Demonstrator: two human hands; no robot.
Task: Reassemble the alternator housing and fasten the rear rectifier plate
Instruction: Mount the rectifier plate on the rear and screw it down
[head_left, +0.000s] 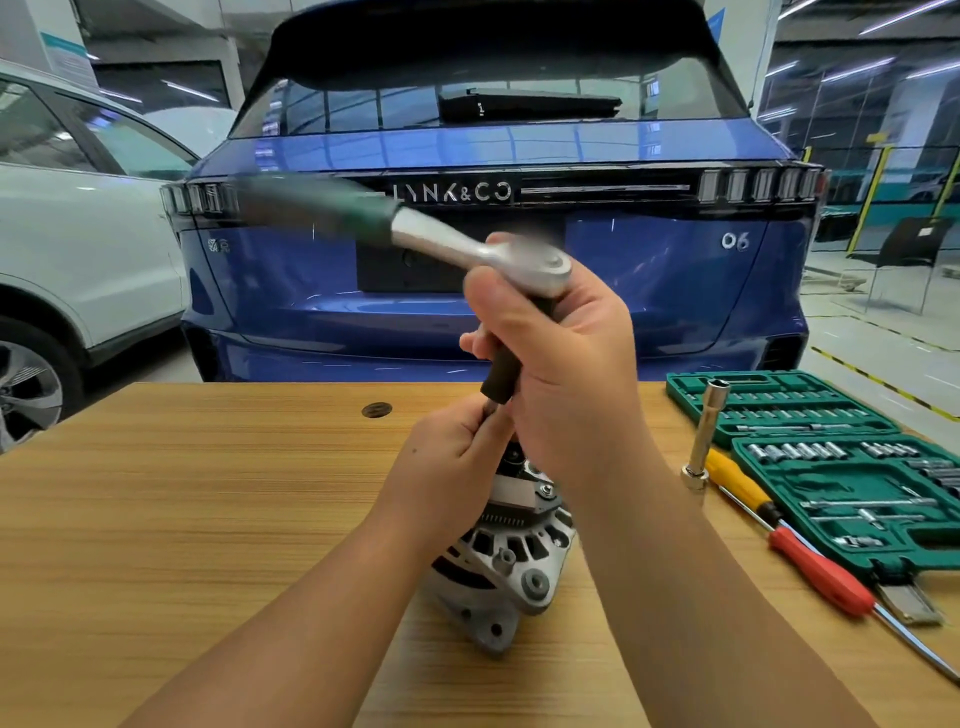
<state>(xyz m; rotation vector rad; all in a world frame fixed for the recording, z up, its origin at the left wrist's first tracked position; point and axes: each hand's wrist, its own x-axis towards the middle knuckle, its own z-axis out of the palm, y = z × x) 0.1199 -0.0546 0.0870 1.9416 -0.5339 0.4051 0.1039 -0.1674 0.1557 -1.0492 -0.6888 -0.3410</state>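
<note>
Alternator (511, 561) lies near desk's (208, 493) front edge. Right hand (566, 364) grips ratchet (415, 234) below its head; left hand (457, 462) pinches extension (501, 376) tip.

Bright overhead striplights, motion-blurred ratchet handle (311, 208), fisheye edges

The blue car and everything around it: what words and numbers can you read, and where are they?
"LYNK&CO": silver letters across the blue car's tailgate.
"06": silver badge on the right side of the tailgate.
Small badge on the left side of the tailgate: characters too small to read.
Wall posters at upper left: too blurred to read.
Green socket set case on the table: no readable markings.
</note>
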